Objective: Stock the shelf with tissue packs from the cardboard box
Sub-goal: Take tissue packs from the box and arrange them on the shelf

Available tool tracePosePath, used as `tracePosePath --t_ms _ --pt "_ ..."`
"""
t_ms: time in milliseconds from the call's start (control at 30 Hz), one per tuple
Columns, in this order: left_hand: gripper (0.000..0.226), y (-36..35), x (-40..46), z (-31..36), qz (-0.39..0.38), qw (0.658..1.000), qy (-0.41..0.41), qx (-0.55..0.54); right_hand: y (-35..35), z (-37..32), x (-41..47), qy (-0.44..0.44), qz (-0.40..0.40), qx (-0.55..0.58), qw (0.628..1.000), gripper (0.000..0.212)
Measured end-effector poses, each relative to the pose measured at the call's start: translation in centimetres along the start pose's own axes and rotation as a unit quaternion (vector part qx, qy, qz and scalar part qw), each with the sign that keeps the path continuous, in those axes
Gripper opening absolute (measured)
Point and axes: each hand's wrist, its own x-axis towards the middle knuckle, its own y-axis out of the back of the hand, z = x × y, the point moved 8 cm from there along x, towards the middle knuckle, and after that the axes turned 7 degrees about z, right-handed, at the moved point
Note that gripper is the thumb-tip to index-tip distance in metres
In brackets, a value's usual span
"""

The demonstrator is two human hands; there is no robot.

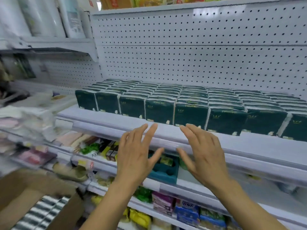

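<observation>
Both hands empty. Left hand (pixel 136 151) and right hand (pixel 204 155) are raised side by side, palms turned toward each other, fingers straight and spread, gripping nothing; they hover in front of the shelf (pixel 259 145) lip, not touching it as far as I can tell.

At 12 o'clock from the hands: tissue packs (pixel 191 103), dark green, standing upright in rows front to back, eight columns visible across the shelf in a single tier (the row runs out of frame at 3 o'clock, so its end is unseen). A bare strip of shelf lies in front of the packs.

At 8 o'clock: cardboard box (pixel 33 193), open, with striped pack edges showing inside, probably more tissue packs, though motion blur there is heavy.

Judgement: stocking is well along, one layer largely filled. Left to do: empty the box, likely into the front strip or a second tier.
</observation>
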Motion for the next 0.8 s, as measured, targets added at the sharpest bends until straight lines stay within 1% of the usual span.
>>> tracePosePath --t_ms 100,233,333,467,533,600,633,733,800 --pt "0.07 1.4 -3.4 -5.1 -0.035 0.997 0.04 0.061 -4.1 -5.1 0.1 0.041 -0.04 0.046 0.997 0.053" --pt "0.07 3.7 -7.8 -12.5 -0.068 0.985 0.097 0.125 -10.2 -12.8 -0.2 0.084 -0.119 0.09 0.985 0.053" --pt "0.066 5.2 -11.2 -18.5 -0.098 0.97 0.153 0.163 -14.7 -18.8 -0.2 0.112 -0.161 0.132 0.972 0.049" --pt "0.063 6.5 -16.2 -27.3 -0.153 0.944 0.23 0.18 -21.6 -26.8 -0.3 0.134 -0.231 0.166 0.949 0.044" --pt "0.061 7.2 -19.6 -32.9 -0.18 0.926 0.27 0.192 -25.9 -31.7 -0.3 0.144 -0.26 0.184 0.937 0.041" --pt "0.06 7.7 -21.8 -36.0 -0.191 0.916 0.293 0.195 -28.6 -34.4 -0.7 0.148 -0.286 0.185 0.928 0.037" --pt "0.06 7.9 -23.4 -38.5 -0.203 0.906 0.318 0.193 -30.7 -36.4 -0.9 0.151 -0.301 0.195 0.921 0.038" --pt "0.064 8.0 -27.9 -46.0 -0.26 0.869 0.38 0.183 -36.9 -42.7 -2.1 0.166 -0.374 0.22 0.886 0.042" --pt "0.061 7.5 -31.0 -50.6 -0.303 0.837 0.423 0.168 -41.3 -46.0 -3.5 0.17 -0.416 0.229 0.863 0.041"
